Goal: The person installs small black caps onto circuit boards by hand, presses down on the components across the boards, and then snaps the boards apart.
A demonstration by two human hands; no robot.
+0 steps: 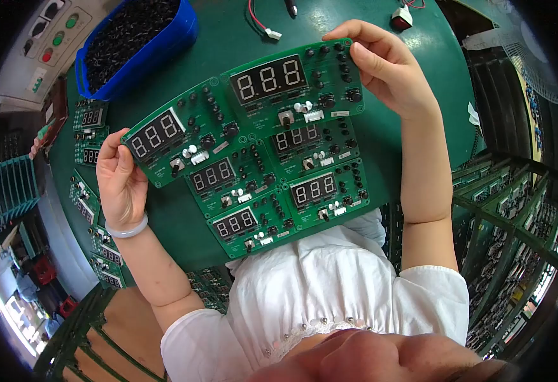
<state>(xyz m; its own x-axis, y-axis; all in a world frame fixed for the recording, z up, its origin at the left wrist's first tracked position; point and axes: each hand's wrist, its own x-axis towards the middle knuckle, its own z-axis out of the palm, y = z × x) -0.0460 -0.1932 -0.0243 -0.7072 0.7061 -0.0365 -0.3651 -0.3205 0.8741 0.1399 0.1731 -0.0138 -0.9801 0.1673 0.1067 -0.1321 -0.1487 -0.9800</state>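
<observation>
A pair of green circuit boards with three-digit displays is held up between both hands, side by side; they look joined. My left hand [124,175], with a pale bangle on its wrist, pinches the outer edge of the left circuit board [193,105]. At the far right corner, my right hand [390,70] grips the right circuit board [260,118] between thumb and fingers. Below these, closer to my body, several similar boards [272,213] lie together near the table edge, partly covered by the held pair.
A blue bin [186,28] of small black parts stands at the back left of the green table [381,162]. More display boards [88,207] line the left side. A red-and-white wire connector [272,33], a pen-like tool [291,7] and a red switch [402,20] lie at the back. Green racks [514,223] of boards stand right.
</observation>
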